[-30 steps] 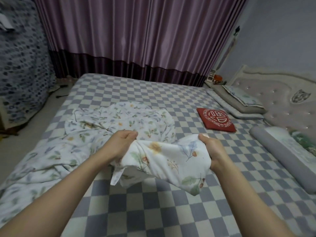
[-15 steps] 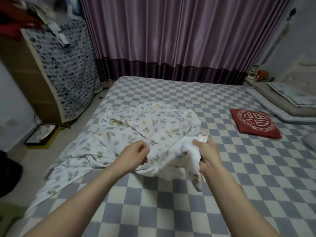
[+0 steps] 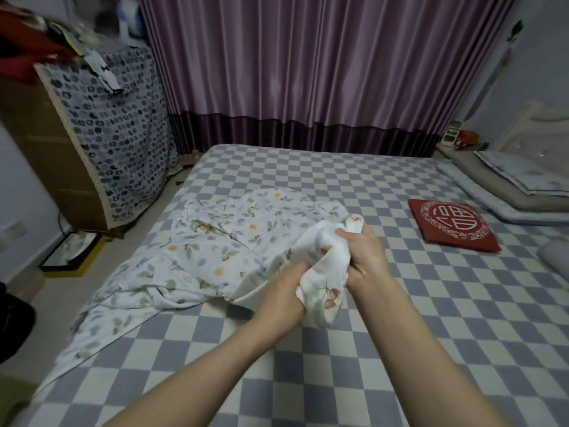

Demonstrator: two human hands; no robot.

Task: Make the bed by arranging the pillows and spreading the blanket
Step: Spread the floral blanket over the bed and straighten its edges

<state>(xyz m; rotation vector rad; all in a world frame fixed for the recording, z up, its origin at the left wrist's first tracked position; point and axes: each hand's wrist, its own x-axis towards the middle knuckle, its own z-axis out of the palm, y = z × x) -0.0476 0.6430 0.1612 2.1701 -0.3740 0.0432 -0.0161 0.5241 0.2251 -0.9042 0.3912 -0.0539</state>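
A white floral blanket [image 3: 197, 254] lies crumpled on the left half of the checkered bed [image 3: 400, 318], one end trailing off the left edge. My left hand [image 3: 281, 295] grips a bunched fold of it near the bed's middle. My right hand [image 3: 365, 257] grips the same bunch just to the right, and a tuft of fabric sticks out above its fist. A red square cushion [image 3: 452, 228] lies flat on the bed to the right. Grey pillows [image 3: 517, 186] are stacked at the far right by the headboard.
Purple curtains [image 3: 308, 72] hang behind the bed. A wooden cabinet draped in a patterned cloth [image 3: 114, 131] stands at the left. A framed picture [image 3: 72, 249] lies on the floor beside it. A small shelf with items [image 3: 462, 138] sits at the back right.
My hands have come close together, gathering the blanket into a tight bunch. The view has swung left, so the cabinet shows and the headboard pillows slide to the right edge.
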